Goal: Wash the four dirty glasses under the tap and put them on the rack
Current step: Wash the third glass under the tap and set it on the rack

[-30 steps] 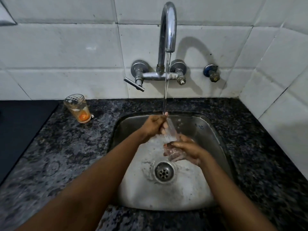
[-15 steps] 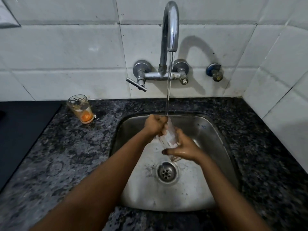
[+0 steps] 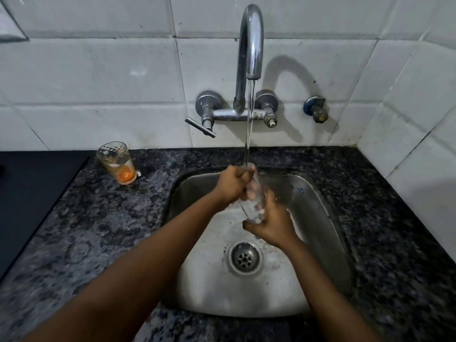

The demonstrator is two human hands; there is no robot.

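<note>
Over the steel sink, a clear glass is held tilted under the stream of water running from the tap. The left hand is at the glass's upper end, fingers curled around the rim right where the water lands — some of them appear to be inside the glass. The right hand holds the lower end, fingers and thumb wrapped around the base, slightly blurred. The drain sits just below the hands. A second glass stands upright on the dark speckled counter left of the sink, near the tiled wall — orange residue lies at its bottom.
</note>
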